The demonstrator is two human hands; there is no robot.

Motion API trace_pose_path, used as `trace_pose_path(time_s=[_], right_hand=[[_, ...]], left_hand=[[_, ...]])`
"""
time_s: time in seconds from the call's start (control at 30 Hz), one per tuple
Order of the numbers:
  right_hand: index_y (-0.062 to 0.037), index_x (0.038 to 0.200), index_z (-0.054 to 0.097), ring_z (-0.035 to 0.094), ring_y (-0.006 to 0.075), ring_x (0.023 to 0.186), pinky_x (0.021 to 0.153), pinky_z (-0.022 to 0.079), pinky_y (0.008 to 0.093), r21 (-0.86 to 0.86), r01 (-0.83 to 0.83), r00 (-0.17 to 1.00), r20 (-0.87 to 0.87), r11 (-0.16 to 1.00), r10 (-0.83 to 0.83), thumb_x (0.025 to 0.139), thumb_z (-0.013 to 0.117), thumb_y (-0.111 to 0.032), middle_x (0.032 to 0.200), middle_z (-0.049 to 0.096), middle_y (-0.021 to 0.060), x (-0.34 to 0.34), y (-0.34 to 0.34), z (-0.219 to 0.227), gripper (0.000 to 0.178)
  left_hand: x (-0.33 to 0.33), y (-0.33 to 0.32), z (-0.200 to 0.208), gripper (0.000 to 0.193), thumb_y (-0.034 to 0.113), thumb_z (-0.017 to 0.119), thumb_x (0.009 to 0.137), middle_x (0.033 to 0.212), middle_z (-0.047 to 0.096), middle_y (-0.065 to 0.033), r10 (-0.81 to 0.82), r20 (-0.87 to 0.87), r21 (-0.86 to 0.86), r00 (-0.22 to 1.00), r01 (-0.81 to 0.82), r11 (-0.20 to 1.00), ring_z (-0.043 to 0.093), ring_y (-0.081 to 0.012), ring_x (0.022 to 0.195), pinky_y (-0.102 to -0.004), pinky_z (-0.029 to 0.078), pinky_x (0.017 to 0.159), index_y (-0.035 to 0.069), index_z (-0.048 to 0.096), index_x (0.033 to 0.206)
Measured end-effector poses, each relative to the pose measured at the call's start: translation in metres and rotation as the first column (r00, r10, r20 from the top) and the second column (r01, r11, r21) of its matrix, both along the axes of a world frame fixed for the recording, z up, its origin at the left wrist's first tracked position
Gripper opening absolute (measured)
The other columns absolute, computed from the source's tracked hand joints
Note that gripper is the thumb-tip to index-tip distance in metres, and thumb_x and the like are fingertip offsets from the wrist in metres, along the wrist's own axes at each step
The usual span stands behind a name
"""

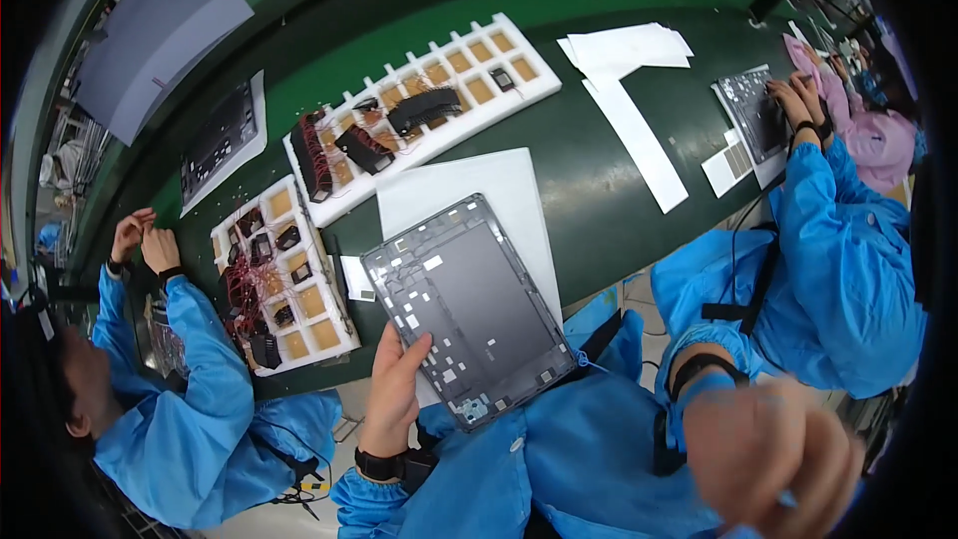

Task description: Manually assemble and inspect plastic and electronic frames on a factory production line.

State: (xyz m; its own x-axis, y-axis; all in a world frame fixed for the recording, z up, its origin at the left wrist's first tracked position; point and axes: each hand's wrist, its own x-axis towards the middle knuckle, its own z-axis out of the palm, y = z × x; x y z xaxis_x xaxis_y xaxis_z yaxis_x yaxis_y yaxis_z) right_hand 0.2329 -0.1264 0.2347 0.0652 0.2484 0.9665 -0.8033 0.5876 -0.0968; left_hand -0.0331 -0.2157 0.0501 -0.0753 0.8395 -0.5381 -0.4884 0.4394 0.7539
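Observation:
My left hand [395,379] grips the left edge of a dark grey tablet back cover [489,289], thumb on its inner face. The cover is tilted in front of my body, with small white pads and patches along one side and a bluish patch at its lower corner. A thin blue cord [591,363] shows beside its right corner. Beneath the cover, a white sheet [519,200] lies on the green table. My right hand [773,449] is raised at the lower right, away from the cover, blurred, its fingers curled; whatever it may hold cannot be made out.
Two white foam trays [539,90] [344,334] hold small black parts with red wires. White paper strips [644,150] lie farther right. Another cover [225,140] rests at the left. Co-workers in blue sit on both sides; the right one handles a cover [753,115].

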Motion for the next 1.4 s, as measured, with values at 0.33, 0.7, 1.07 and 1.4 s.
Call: trace_pose_path(time_s=[0.33,0.7,1.07,1.4], right_hand=[[-0.0024,0.091,0.072,0.069,0.0312,0.082,0.073,0.055,0.0427,0.215,0.697,0.092,0.919,0.684,-0.383,0.094,0.068,-0.015,0.088,0.07,0.0145,-0.053,0.154,-0.122,0.013],[-0.0088,0.103,0.079,0.072,0.036,0.093,0.082,0.059,0.0457,0.684,0.64,-0.518,0.72,0.349,-0.461,0.093,0.07,-0.021,0.098,0.072,0.0138,-0.049,0.25,-0.173,0.018],[-0.0048,0.088,0.078,0.076,0.0371,0.088,0.076,0.061,0.046,0.809,0.464,-0.666,0.587,0.361,-0.461,0.083,0.068,-0.009,0.091,0.075,0.0188,-0.065,0.259,-0.167,0.012],[-0.0057,0.105,0.064,0.07,0.0294,0.09,0.069,0.057,0.0452,0.61,0.767,-0.416,0.71,0.2,-0.569,0.099,0.064,-0.02,0.095,0.07,0.01,-0.052,0.228,-0.15,0.015]], left_hand=[[-0.023,0.001,-0.018,0.029,0.024,0.058,0.109,0.094,0.076,-0.0076,-0.344,-0.731,-0.187,0.59,0.311,0.932,0.071,-0.0119,0.087,-0.0293,0.053,0.07,-0.004,0.067,0.107],[-0.009,0.002,0.009,0.027,0.025,0.07,0.1,0.06,0.068,-0.0077,-0.237,-0.819,-0.086,0.522,0.296,0.951,0.062,-0.0109,0.053,-0.0298,0.044,0.051,-0.002,0.067,0.095],[0.0,0.009,0.018,0.05,0.034,0.059,0.107,0.057,0.067,-0.011,-0.408,-0.785,-0.271,0.466,0.334,0.903,0.07,-0.0248,0.049,-0.0351,0.054,0.053,-0.003,0.067,0.073],[-0.015,-0.002,0.017,0.033,0.029,0.069,0.1,0.061,0.068,-0.0134,-0.225,-0.947,-0.159,0.228,0.277,0.948,0.07,-0.03,0.057,-0.0414,0.051,0.055,0.002,0.07,0.08]])
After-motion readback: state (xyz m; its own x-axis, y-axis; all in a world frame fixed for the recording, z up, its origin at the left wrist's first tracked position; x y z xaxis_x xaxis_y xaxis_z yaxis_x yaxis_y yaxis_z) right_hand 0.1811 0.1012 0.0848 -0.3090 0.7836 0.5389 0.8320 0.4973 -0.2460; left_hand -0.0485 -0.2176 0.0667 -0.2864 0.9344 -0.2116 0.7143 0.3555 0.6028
